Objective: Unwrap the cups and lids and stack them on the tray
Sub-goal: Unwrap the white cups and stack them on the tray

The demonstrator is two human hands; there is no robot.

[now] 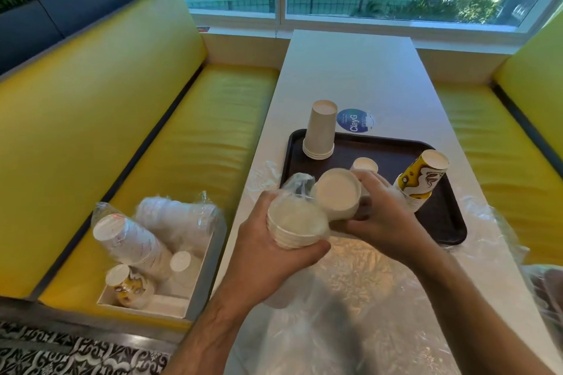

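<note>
My left hand [274, 256] grips a stack of white lids [297, 227] still partly inside a clear plastic wrap [297, 184]. My right hand [384, 216] holds a second batch of white lids [336, 196], tilted toward me, just above the near edge of the dark brown tray [393, 152]. On the tray stand an upside-down stack of plain beige cups [320, 134] at the far left, a yellow patterned stack of cups [422, 179] leaning at the right, and a small white cup [365, 165] partly hidden behind my right hand.
Loose clear plastic wrap [350, 283] covers the near end of the white table [365, 76]. A white box [195, 289] on the yellow bench to the left holds several wrapped sleeves of cups and lids [134, 240]. A round blue sticker [355, 120] lies beyond the tray.
</note>
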